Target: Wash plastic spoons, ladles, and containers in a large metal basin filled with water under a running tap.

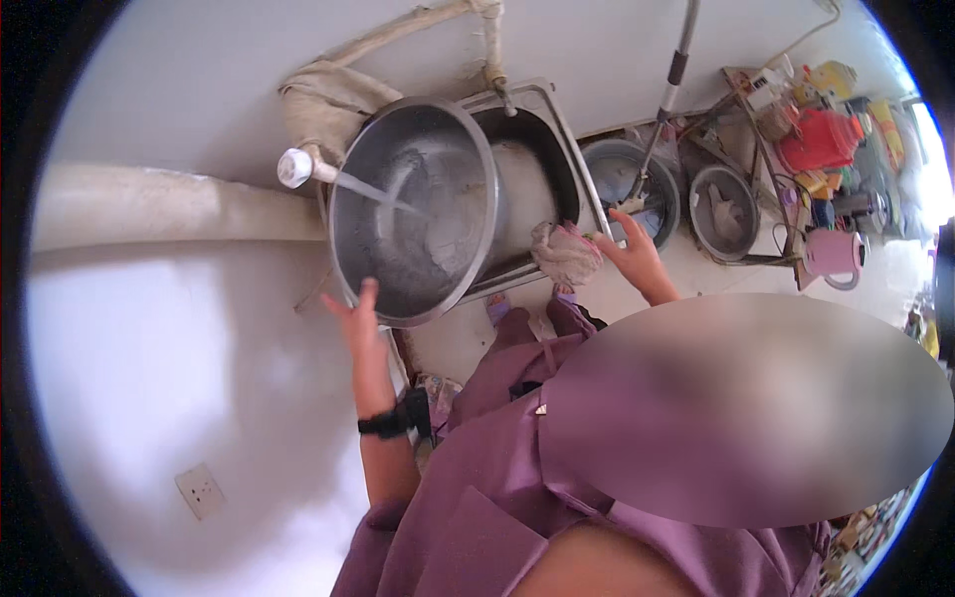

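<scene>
Basin [472, 164] at centre-left could tip as water [373, 190] loads it; my splayed left grip [360, 323] and right grip [640, 261] look empty.

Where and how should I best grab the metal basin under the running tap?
Probably by its rim, coming from your side: left hand on the near-left edge, right hand on the right. The basin is wide and round, its rim stands exposed, and the tap pours in from the left.

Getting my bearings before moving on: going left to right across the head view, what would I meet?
Wall socket, running tap, metal basin, crumpled cloth, right hand, round grey tub, pink kettle.
</scene>
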Demonstrator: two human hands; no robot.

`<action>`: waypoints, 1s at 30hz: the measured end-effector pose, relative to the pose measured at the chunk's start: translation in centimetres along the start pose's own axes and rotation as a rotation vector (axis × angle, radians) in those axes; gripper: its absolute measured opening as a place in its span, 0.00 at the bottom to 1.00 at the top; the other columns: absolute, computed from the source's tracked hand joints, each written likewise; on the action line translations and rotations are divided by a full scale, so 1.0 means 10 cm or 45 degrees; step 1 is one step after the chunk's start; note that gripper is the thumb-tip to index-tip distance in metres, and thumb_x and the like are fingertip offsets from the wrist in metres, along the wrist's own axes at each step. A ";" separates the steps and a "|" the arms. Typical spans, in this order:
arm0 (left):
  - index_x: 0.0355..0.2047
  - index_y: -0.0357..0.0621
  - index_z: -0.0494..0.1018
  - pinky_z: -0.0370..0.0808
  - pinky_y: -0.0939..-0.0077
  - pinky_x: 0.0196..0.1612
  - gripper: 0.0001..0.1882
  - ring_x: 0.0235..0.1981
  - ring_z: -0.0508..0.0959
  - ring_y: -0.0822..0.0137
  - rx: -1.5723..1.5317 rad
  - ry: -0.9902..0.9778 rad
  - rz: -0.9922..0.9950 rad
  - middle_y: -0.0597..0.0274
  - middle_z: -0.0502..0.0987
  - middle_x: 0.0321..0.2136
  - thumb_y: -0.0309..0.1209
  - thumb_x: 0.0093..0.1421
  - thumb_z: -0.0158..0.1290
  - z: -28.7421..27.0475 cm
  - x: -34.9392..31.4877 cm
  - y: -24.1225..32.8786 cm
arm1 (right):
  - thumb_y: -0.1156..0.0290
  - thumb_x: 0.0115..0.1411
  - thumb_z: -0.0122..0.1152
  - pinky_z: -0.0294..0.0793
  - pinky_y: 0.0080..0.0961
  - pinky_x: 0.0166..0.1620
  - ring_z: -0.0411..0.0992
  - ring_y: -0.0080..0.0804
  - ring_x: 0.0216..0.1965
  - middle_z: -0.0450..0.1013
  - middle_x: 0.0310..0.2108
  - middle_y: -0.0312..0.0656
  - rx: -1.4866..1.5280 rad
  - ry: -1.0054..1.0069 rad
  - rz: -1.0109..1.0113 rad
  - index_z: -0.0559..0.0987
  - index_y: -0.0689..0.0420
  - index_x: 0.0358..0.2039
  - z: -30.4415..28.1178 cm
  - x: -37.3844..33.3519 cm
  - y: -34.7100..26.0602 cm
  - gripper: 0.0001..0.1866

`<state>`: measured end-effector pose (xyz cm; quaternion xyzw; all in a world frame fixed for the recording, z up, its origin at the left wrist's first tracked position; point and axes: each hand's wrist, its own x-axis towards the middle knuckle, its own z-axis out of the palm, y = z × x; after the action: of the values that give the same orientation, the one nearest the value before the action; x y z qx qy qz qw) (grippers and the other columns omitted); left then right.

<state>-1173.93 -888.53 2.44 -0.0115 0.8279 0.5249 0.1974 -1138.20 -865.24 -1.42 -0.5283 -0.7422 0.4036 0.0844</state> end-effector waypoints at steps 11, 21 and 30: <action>0.51 0.48 0.68 0.71 0.68 0.44 0.27 0.43 0.74 0.65 -0.676 -0.009 -0.244 0.63 0.74 0.42 0.17 0.49 0.55 -0.09 0.26 -0.76 | 0.51 0.49 0.68 0.72 0.23 0.19 0.76 0.33 0.34 0.73 0.42 0.48 0.515 -0.311 0.163 0.63 0.61 0.56 0.79 0.56 -1.58 0.41; 0.46 0.53 0.69 0.67 0.60 0.46 0.15 0.41 0.71 0.71 -0.795 -0.049 -0.502 0.71 0.72 0.39 0.35 0.59 0.56 -0.51 0.48 -0.74 | 0.61 0.55 0.66 0.72 0.23 0.22 0.73 0.25 0.28 0.73 0.37 0.39 0.644 -0.480 0.286 0.62 0.55 0.57 0.77 0.67 -1.43 0.33; 0.29 0.50 0.70 0.61 0.81 0.20 0.07 0.20 0.63 0.78 -0.522 -0.386 -0.076 0.74 0.63 0.19 0.34 0.58 0.58 -0.39 0.73 -1.00 | 0.50 0.59 0.60 0.74 0.26 0.22 0.72 0.30 0.22 0.72 0.31 0.41 0.402 -0.202 0.158 0.61 0.60 0.53 0.60 0.52 -1.59 0.33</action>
<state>-1179.58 -895.03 -7.21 0.0033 0.6644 0.6714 0.3283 -1155.05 -865.72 3.99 -0.5198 -0.6400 0.5599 0.0823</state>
